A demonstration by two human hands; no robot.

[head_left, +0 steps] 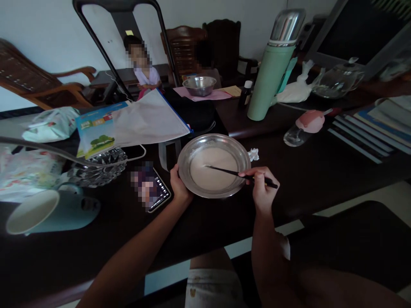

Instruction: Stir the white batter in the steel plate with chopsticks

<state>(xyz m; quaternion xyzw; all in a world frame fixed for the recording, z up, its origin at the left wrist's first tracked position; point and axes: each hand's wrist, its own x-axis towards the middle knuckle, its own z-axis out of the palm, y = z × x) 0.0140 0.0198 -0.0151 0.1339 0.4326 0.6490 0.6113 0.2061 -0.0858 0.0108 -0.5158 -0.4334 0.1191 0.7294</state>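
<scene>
A round metal plate (184, 164) holding pale batter sits on the dark table (321, 179) in front of me. My left hand (179, 186) grips the plate's near-left rim. My right hand (262, 186) is closed on dark chopsticks (224, 171), whose tips reach into the batter near the plate's middle. A phone (154, 190) with a lit screen lies just left of my left hand.
A tipped mug (48, 211) and a glass ashtray (99, 169) are at the left, under a book (96, 132) and paper. A green thermos (272, 68), glass teapot (338, 79), pink-lidded bottle (303, 126) and stacked books (372, 128) stand right. A child sits beyond a metal bowl (199, 84).
</scene>
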